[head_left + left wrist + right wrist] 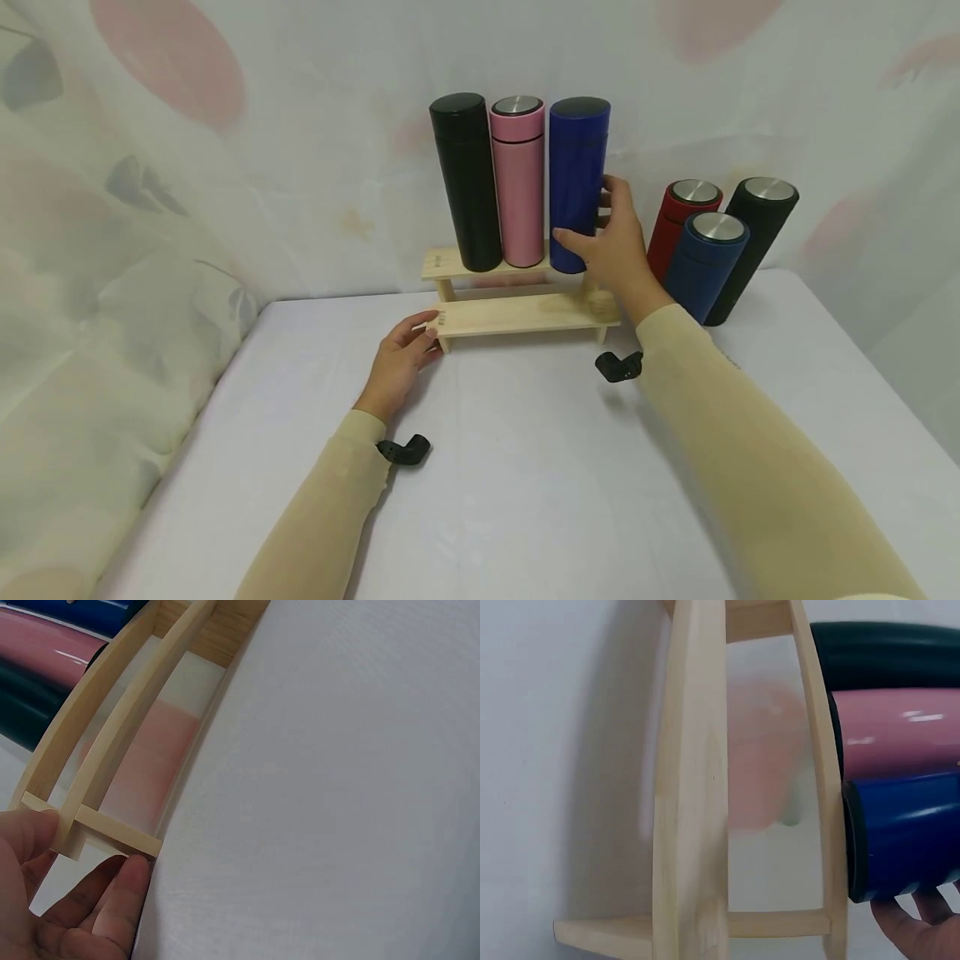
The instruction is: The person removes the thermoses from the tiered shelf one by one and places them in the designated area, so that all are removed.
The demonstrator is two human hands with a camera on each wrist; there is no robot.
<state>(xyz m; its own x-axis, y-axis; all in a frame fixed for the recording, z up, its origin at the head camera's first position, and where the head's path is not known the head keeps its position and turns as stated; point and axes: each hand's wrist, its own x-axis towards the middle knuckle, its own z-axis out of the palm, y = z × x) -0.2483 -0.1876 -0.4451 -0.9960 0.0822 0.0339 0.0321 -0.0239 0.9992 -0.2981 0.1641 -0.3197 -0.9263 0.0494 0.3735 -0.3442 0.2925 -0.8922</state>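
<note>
On the right end of the upper step of a two-tier wooden rack point(525, 315) is a tall blue thermos point(576, 171). My right hand point(621, 254) grips it low down, thumb in front and fingers round its right side. A pink thermos point(519, 192) with a silver lid top and a dark green thermos point(468, 192) stand beside it on the same step. At the rack's left end, my left hand point(399, 367) pinches the end of the lower step. The left wrist view shows its thumb point(30, 829) and fingers around the wooden end.
To the right of the rack, a red thermos point(678, 212), a shorter blue thermos point(707, 267) and a black thermos point(761, 237) stand close together on the white table point(517, 483). A patterned curtain point(330, 150) hangs behind.
</note>
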